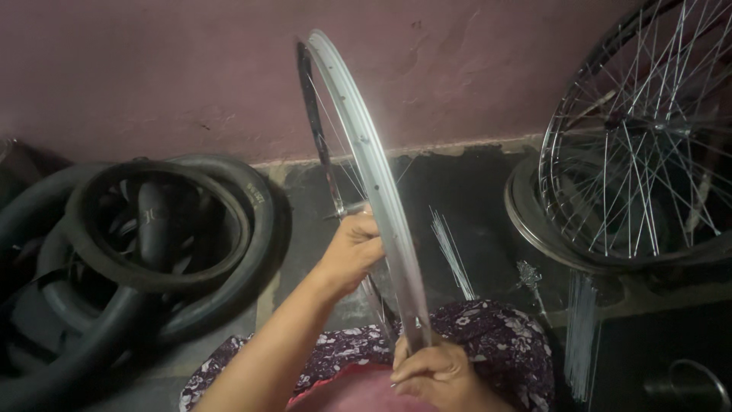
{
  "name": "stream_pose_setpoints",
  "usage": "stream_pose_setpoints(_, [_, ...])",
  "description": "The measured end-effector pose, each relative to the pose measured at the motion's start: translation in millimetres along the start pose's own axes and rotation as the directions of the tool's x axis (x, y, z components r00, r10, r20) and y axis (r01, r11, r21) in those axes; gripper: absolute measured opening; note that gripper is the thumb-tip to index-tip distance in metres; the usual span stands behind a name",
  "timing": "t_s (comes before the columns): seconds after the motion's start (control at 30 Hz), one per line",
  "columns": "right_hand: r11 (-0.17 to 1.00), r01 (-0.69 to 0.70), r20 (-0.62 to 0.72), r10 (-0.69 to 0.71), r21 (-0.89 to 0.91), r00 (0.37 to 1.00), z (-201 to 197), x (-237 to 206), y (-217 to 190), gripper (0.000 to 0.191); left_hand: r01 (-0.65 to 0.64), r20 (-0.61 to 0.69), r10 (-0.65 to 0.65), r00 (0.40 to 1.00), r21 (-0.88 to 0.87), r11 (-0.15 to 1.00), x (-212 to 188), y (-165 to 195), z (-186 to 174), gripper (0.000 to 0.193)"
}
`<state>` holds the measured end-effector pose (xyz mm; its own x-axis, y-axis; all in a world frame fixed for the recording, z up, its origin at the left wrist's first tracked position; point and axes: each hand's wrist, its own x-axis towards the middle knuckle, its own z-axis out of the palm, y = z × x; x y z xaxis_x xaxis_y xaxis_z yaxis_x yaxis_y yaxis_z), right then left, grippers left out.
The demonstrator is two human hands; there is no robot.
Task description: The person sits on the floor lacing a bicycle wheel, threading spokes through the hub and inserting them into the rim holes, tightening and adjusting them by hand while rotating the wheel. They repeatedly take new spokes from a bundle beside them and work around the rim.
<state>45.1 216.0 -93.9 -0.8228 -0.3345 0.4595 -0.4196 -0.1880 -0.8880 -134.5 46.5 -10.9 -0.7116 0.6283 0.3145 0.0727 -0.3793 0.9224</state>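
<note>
lacing bare rim (379,183), few spokes in, most left; left hand (352,252) pinching spoke (347,210), right hand (435,374) gripping rim.

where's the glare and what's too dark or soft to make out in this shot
Head view: glare runs along the silver rim between the left hand and right hand; the rubber tyres at left sink into shadow; the spoked wheel at right is soft; the whole frame is dim and slightly hazy.
</note>
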Motion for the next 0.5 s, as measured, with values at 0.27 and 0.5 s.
stream_pose_setpoints(0.27, [0.995,0.089,0.094,-0.084,-0.054,0.992,-6.6,-14.1,0.7,0.013,0.060,-0.084,-0.085,0.993,-0.261,0.964,-26.7,-8.1,27.8,0.018])
stream_pose_setpoints(0.5, [0.979,-0.204,-0.033,0.205,0.012,0.978,-11.6,-12.8,3.2,0.014,0.072,-0.131,-0.121,0.984,-0.327,0.942,-15.4,-0.3,25.4,0.024])
